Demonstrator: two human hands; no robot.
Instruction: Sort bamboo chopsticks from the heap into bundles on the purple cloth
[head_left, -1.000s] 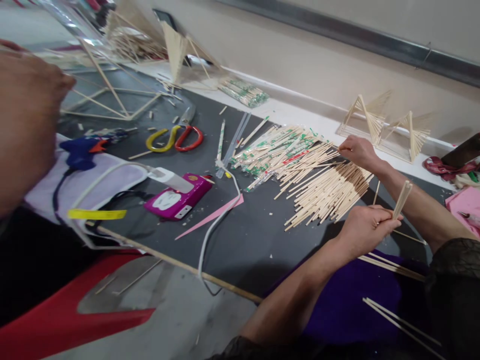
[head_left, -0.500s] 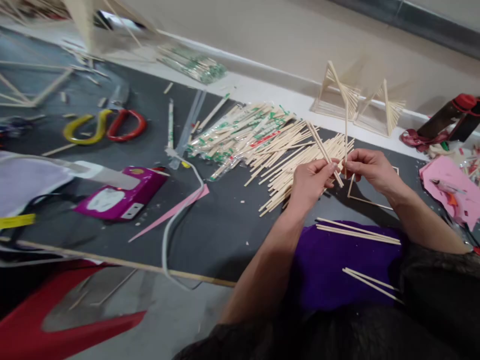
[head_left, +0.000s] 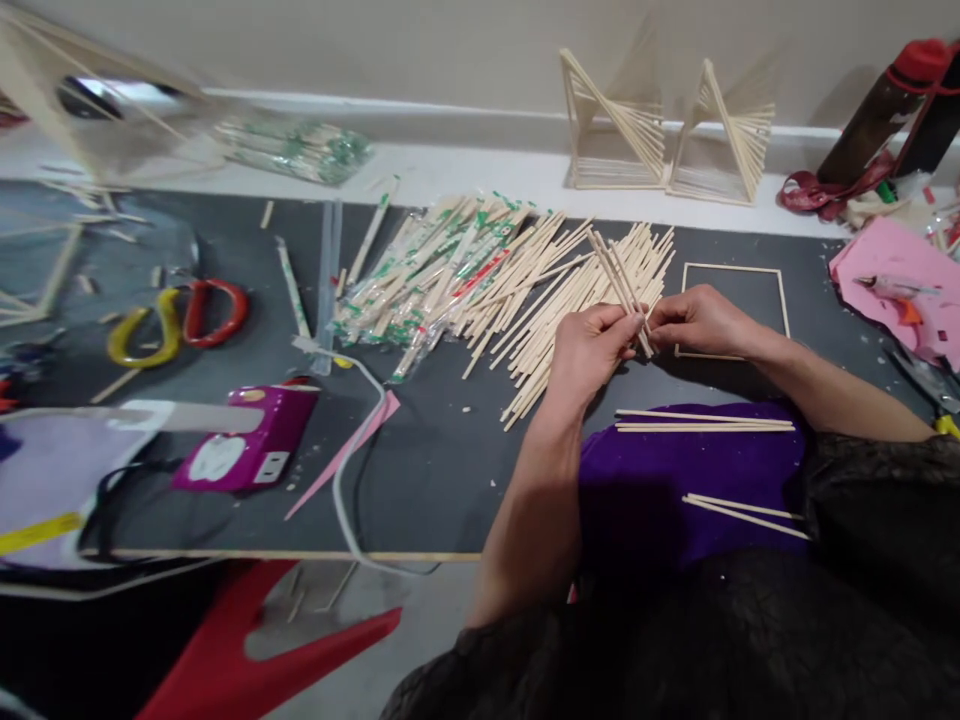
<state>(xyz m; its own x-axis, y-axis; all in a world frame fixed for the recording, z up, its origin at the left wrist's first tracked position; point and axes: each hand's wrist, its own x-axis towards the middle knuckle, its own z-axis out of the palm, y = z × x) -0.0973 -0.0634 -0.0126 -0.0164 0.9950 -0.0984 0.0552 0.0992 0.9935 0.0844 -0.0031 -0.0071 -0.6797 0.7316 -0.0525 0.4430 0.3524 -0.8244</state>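
Slim wooden chopsticks (head_left: 611, 268) rise at a slant from my left hand (head_left: 592, 350), whose thumb and fingers are closed round their lower part. My right hand (head_left: 697, 318) meets it there, its fingertips pinched at the sticks' lower ends. How many sticks each hand has is hard to make out. Just beyond both hands spreads a pile of loose chopsticks (head_left: 555, 330). A rectangular stick frame (head_left: 784, 300) lies flat behind my right hand, partly covered by my wrist. Several chopsticks (head_left: 705, 426) rest on a purple cloth (head_left: 637, 470) nearer my body.
Wrapped chopsticks (head_left: 420, 270) lie left of the pile. Two twisted stick models (head_left: 619, 130) stand on the white ledge. Scissors (head_left: 184, 315), a purple box (head_left: 247, 440) and a grey cable (head_left: 341, 490) occupy the left. A glue gun (head_left: 900, 290) sits on pink sheets (head_left: 862, 250) at right.
The view has levelled and shifted. My right hand has come closer to the left, and its upright stick has moved in beside those in my left hand.
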